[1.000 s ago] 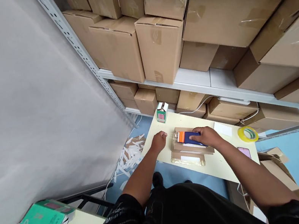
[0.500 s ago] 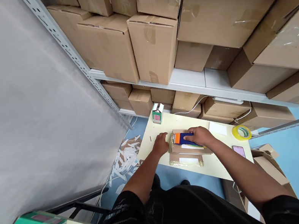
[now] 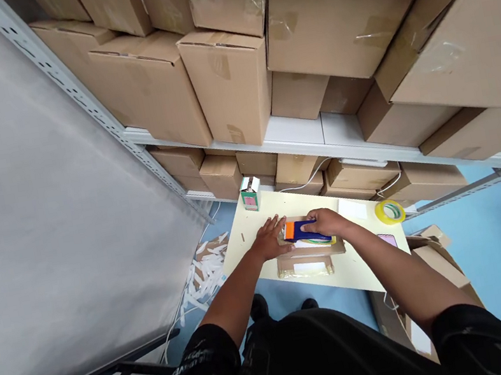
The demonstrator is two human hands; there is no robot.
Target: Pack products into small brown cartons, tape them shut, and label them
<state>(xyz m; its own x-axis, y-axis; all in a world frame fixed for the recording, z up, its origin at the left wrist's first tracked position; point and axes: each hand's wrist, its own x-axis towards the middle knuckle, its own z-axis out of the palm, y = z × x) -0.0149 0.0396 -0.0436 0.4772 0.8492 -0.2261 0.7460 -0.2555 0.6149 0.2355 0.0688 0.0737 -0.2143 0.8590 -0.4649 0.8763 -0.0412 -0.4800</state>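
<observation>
Head: right hand grips blue tool atop parcel; left hand flat beside.

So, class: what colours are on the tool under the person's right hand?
The tool is dark blue with an orange end; head view.

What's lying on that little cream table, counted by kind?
Cardboard parcels: 2
Blue-and-orange tool: 1
Small green box: 1
Yellow tape roll: 1
White paper slip: 1
Pink phone: 1
Total: 7
</observation>
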